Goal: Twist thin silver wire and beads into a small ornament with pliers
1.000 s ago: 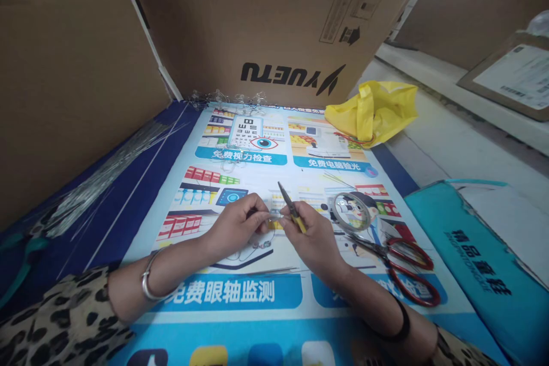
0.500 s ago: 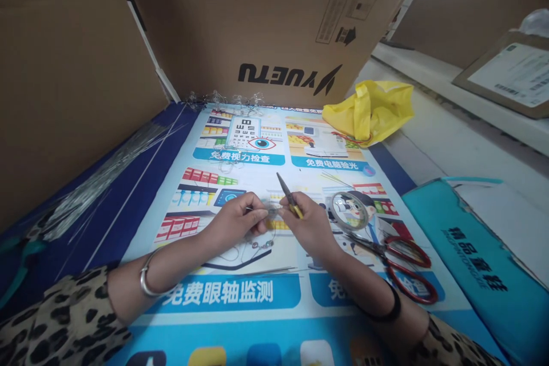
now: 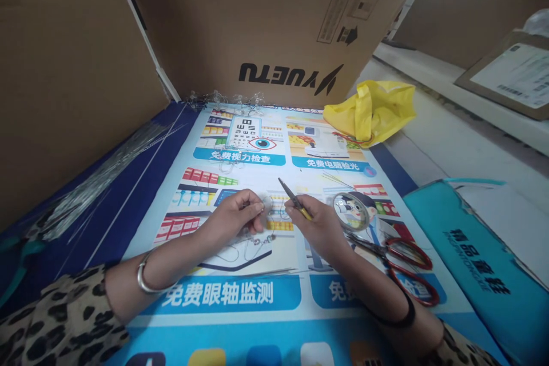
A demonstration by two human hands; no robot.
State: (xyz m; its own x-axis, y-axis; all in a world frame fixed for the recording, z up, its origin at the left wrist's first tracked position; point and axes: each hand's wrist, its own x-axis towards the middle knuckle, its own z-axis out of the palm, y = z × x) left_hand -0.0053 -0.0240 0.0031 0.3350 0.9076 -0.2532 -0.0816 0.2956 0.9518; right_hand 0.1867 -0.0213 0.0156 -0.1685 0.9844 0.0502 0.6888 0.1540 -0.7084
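At the left edge of the table (image 3: 139, 206), you have a teal-handled tool (image 3: 26, 251), dim and partly cut off. Just beyond it lies a long bundle of loose wires (image 3: 103, 177), slanting toward the far side beside a tall cardboard panel (image 3: 72, 68). Your left arm comes in from the near left, in a spotted sleeve (image 3: 64, 320) with a silver bangle (image 3: 143, 277) at the wrist.

Your left hand (image 3: 235, 217) is closed, thumb and forefinger pinching a thin wire (image 3: 257, 241). That wire sits near the middle of the printed sheet (image 3: 206, 329); it loops down below your fingertips, with small beads on it lying just to the near side. At the far left of the sheet, tangled wire pieces (image 3: 223, 98) lie along the foot of the box (image 3: 197, 28) with upside-down lettering.

Your right hand (image 3: 317, 226), apart from the left, is curled around a pointed tool (image 3: 294, 199) with a yellow handle, its dark tip angled far and left. You cannot tell whether those fingertips also touch the wire. A black band (image 3: 403, 311) circles that wrist.

Just right of this hand are a clear ring (image 3: 365, 217) and red-handled scissors (image 3: 383, 250). A yellow bag (image 3: 371, 114) sits at the far right; a teal box (image 3: 463, 251) lies at the right.
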